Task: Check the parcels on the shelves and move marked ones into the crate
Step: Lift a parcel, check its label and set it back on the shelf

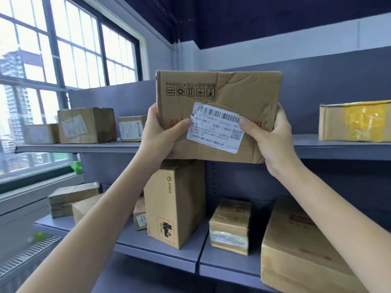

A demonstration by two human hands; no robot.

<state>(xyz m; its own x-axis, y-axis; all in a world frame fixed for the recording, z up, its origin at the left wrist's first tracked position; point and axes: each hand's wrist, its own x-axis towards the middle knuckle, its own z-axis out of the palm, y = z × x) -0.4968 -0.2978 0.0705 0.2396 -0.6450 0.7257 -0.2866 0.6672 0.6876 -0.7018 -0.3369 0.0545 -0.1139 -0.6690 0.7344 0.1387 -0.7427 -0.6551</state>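
Observation:
I hold a creased brown cardboard parcel (232, 92) up in front of the upper shelf, its printing upside down. A white shipping label (218, 127) with barcodes sits on its near face. My left hand (160, 134) grips the parcel's lower left edge, thumb pressed on the label's left end. My right hand (273, 136) grips the lower right edge, thumb on the label's right end. No crate is in view.
The upper grey shelf (84, 147) carries three brown boxes at the left and a yellow-taped box (355, 121) at the right. The lower shelf (160, 248) holds a tall PICO box (175, 204), a small taped parcel (230, 225), a large box (300, 250) and several smaller ones. A window fills the left.

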